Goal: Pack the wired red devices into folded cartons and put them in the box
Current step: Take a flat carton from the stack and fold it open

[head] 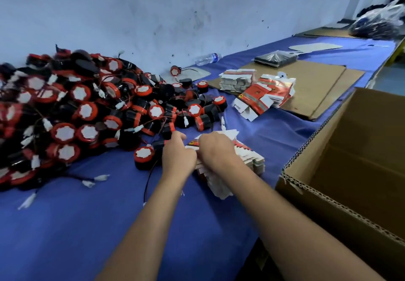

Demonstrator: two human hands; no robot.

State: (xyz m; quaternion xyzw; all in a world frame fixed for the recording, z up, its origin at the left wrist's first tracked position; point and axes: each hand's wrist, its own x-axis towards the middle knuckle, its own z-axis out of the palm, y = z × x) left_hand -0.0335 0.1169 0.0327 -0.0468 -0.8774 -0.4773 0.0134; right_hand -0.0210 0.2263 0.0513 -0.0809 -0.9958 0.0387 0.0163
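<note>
Carton stack (pixel 245 160) under both hands runs near-to-far.

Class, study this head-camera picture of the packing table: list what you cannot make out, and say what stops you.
- Top flat carton of the near stack: mostly hidden by the left hand and right hand.
- Cardboard box: cut off by the right edge; its floor is out of sight.
- Printing on the far cartons: too small.
- Pile of red devices: cut off by the left edge, blurred.

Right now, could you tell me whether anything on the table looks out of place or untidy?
One red device lies alone by the wall, apart from the pile of devices. A plastic bottle lies on its side nearby. Loose wires trail from the pile.
</note>
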